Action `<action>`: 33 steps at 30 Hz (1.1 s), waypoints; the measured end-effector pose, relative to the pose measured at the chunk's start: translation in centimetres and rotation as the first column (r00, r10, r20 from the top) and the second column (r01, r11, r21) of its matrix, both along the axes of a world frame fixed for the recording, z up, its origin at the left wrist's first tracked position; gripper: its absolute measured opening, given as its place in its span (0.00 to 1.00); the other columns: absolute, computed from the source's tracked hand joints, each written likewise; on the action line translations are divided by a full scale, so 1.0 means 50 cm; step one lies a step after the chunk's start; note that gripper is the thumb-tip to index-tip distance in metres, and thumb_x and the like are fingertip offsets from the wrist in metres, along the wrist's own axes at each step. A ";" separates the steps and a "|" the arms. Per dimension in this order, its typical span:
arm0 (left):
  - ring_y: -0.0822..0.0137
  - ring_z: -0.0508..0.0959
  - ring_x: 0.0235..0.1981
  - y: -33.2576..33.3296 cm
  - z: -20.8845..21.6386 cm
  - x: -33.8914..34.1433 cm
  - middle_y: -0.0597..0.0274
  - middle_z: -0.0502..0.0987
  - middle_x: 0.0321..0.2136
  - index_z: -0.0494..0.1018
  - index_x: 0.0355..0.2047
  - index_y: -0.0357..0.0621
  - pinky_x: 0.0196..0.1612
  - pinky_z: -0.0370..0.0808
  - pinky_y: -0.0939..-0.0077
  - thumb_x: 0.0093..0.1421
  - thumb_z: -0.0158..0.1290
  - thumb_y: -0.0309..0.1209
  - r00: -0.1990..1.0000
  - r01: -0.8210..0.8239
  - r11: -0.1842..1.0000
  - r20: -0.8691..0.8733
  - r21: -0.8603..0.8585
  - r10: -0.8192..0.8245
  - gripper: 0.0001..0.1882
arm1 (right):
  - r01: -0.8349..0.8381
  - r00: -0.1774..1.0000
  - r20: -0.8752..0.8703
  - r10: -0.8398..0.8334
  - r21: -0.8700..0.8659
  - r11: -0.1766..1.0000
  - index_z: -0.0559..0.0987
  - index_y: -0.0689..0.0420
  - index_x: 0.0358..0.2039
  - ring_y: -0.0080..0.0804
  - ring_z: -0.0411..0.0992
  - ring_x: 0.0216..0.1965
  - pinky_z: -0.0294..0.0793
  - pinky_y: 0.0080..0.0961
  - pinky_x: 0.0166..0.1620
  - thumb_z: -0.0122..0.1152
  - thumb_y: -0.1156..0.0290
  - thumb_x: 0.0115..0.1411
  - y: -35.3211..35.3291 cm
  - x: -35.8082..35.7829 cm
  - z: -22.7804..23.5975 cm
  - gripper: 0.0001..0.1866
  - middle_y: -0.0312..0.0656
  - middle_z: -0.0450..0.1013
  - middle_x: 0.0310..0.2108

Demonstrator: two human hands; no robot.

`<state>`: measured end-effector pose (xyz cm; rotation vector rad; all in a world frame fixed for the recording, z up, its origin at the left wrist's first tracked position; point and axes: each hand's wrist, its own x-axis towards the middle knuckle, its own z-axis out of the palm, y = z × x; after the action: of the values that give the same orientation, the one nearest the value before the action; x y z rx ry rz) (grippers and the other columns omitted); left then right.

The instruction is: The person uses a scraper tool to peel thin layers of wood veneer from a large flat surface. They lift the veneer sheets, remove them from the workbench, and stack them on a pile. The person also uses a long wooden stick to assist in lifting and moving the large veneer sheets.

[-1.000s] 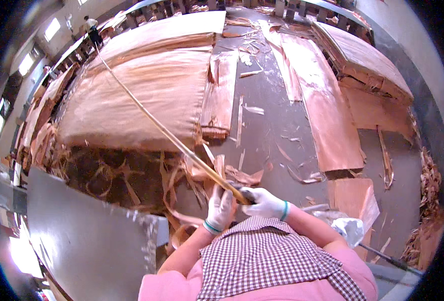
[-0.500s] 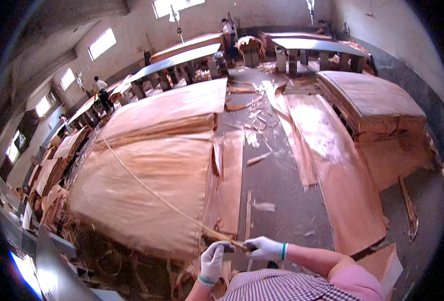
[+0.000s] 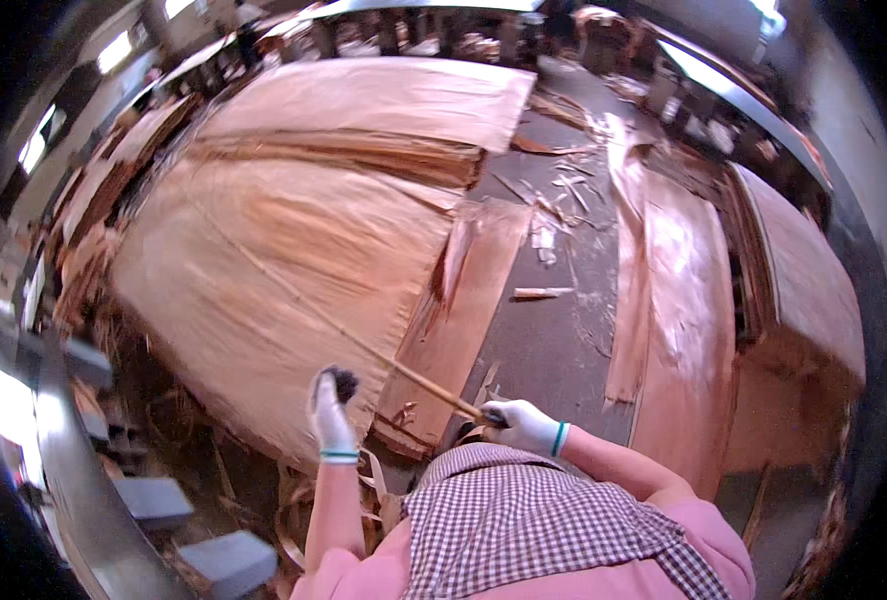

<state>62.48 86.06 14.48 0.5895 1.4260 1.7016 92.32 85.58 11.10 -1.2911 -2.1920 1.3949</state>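
Observation:
In my right hand [image 3: 525, 426], gloved in white with dark finger areas, I grip the thick end of a long thin stick [image 3: 418, 379]. It slants away to the far left, over a large stack of wood veneer sheets [image 3: 293, 270]. My left hand [image 3: 331, 412], in the same kind of glove, is raised by the stack's near right corner. It is off the stick, its slightly blurred fingers loosely bent and apart, nothing seen in them. A narrow veneer strip [image 3: 473, 300] lies along the stack's right side.
Behind stands another veneer stack [image 3: 383, 95]. Long veneer sheets [image 3: 678, 330] lie on the floor to the right, beside a tall stack [image 3: 803, 260]. Scraps [image 3: 543, 294] litter the aisle [image 3: 553, 345]. Grey blocks [image 3: 228, 562] sit at the lower left.
My left hand has come away from the stick and moved left and up. My right hand still grips the stick's thick end. The view has tilted down and turned.

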 end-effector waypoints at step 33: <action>0.53 0.76 0.44 1.060 -0.698 0.237 0.46 0.77 0.40 0.73 0.44 0.39 0.49 0.71 0.66 0.60 0.49 0.32 0.751 0.041 0.721 -0.455 -0.691 -0.479 0.14 | -0.127 0.861 0.435 0.264 -0.319 0.939 0.77 0.53 0.37 0.50 0.75 0.31 0.73 0.41 0.37 0.56 0.59 0.53 1.250 0.277 -0.276 0.14 0.51 0.75 0.27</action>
<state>74.32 139.06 -20.40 0.9406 2.1184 0.6680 106.15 148.10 -2.72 -1.7010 -2.5727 1.6595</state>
